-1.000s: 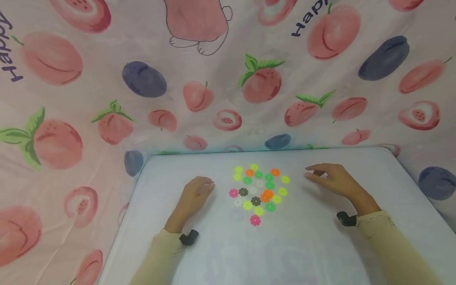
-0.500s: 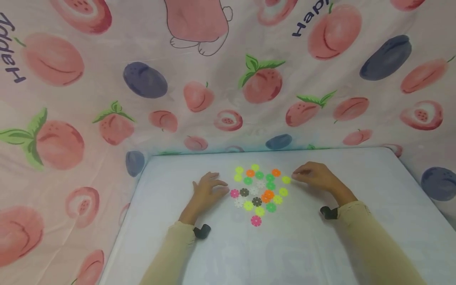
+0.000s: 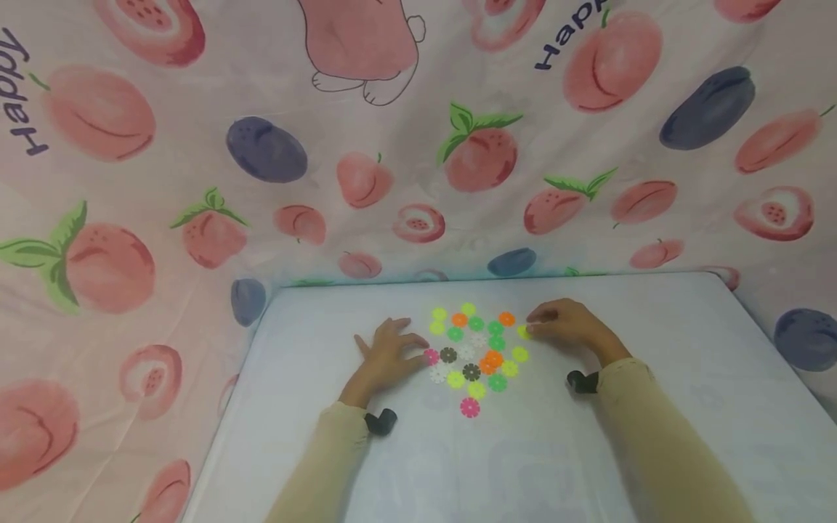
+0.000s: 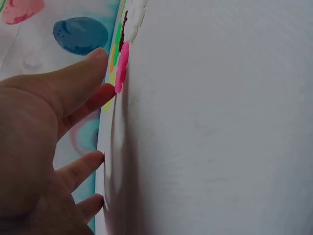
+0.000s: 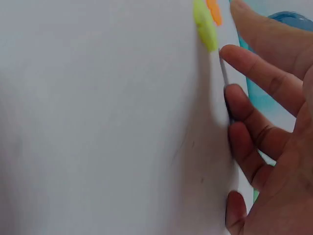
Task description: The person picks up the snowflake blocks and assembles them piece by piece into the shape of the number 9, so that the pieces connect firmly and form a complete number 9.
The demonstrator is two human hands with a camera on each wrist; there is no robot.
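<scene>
Pink notched disc (image 4: 122,67), round, so no long axis; flat on the white table (image 3: 523,454) at the left fringe of the disc cluster (image 3: 493,358). Left hand (image 3: 388,357) nearer: disc just right of its thumb and forefinger, which stand apart, forefinger tip at the rim, contact uncertain. Opposite fringe: yellow disc (image 5: 206,27), just left of the right hand's (image 3: 574,325) fingertips; thumb and forefinger apart, no grip seen.
</scene>
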